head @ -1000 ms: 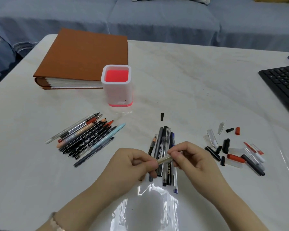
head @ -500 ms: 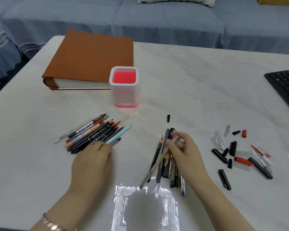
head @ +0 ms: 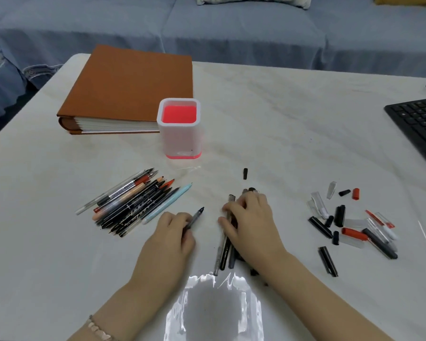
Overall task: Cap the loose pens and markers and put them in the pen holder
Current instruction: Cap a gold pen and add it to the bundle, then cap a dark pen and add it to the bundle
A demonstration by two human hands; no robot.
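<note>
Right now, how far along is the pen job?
Early. Done: the holder looks empty, nothing in it. In hand: left hand holds a dark pen; right hand rests on the middle pens. Left: the left pile and the loose caps.

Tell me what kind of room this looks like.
Probably a living room used as a home workspace: a blue sofa stands right behind the white table, and a black keyboard and a thick brown binder lie on that table.

White pen holder (head: 180, 134), pink inside; brown binder (head: 133, 84).
</note>
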